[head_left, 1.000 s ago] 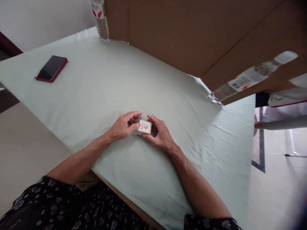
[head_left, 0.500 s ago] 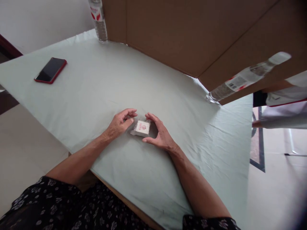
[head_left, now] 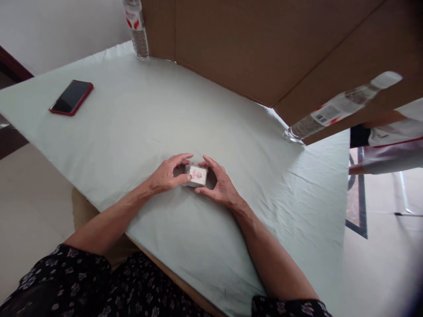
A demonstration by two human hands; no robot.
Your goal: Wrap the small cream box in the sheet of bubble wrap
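A small white block (head_left: 198,175) with red print, in clear plastic wrapping, lies on the pale green tablecloth between my hands. On its left, my left hand (head_left: 168,175) has its thumb over the block's left end, with the fingers curled round behind; some fingertips are hidden. My right hand (head_left: 220,182) curves round the right end. Its thumb is at the near edge and its fingertips are at the far edge, leaving a gap between palm and block. What kind of thing the block is, I cannot tell.
A phone in a red case (head_left: 71,97) lies at the left. One water bottle (head_left: 137,33) stands at the back; another bottle (head_left: 327,113) is at the right, before a large cardboard panel (head_left: 224,48). Another person's arm (head_left: 390,162) shows beyond the right table edge (head_left: 346,185).
My left hand has moved right, bringing its thumb onto the block. My right thumb and fingers have drawn in closer. The block has turned slightly.
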